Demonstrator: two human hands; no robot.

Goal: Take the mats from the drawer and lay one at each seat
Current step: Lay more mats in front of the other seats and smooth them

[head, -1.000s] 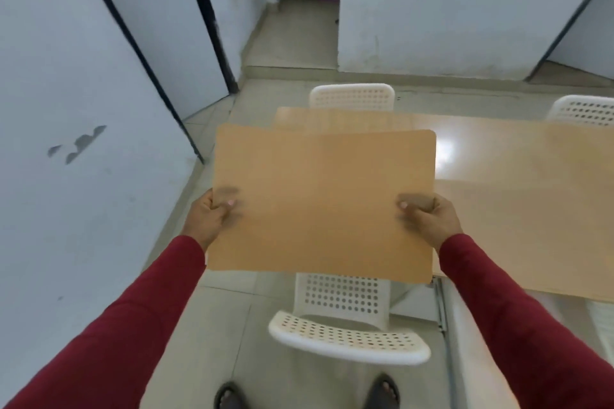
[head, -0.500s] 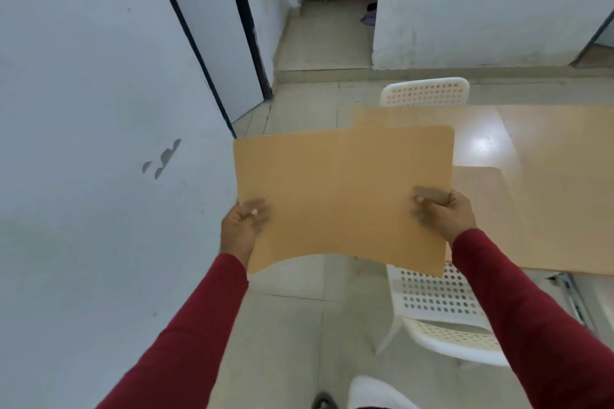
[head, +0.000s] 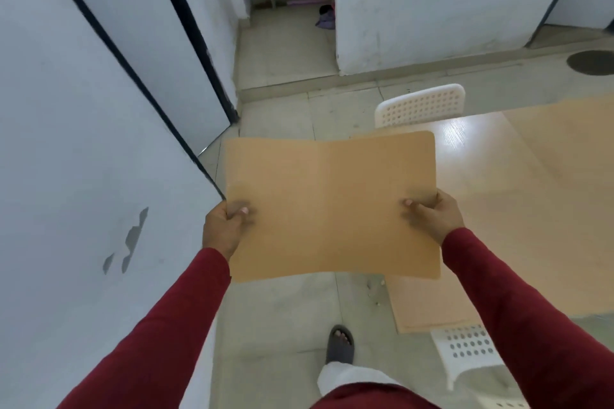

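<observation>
mat (head: 332, 206) held in air | left hand (head: 222, 229) pinches its left edge | right hand (head: 435, 217) pinches right edge | worktop (head: 518, 183) beyond right hand | tiled floor (head: 282, 309) below hands

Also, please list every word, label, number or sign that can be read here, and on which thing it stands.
None: no readable text appears anywhere.
The mat, held by the left hand and right hand, is plain.
The table, chair and walls carry no writing.

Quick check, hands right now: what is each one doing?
Left hand: grips the left edge of the tan mat, thumb on top.
Right hand: grips the mat's right edge, thumb on top.
</observation>
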